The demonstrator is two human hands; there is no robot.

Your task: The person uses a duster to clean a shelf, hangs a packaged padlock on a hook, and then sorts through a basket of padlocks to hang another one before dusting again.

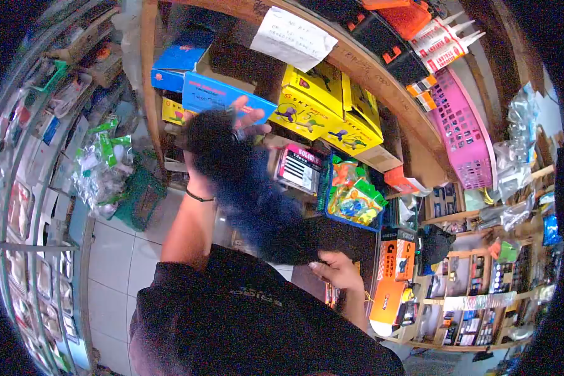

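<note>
We grip the dark blue cloth (257, 200) at both ends, left hand (241, 122) closed on it up by the shelf boxes (307, 100), right hand (337, 271) pinching low, and should keep it taut.

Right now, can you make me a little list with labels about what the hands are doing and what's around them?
place: shop shelves packed with goods
left hand: raised, gripping the top of a dark cloth
right hand: gripping the cloth's lower end
cloth: blurred, stretched between both hands
behind the cloth: yellow boxes, blue box
right side: pink basket
top: paper note
</note>
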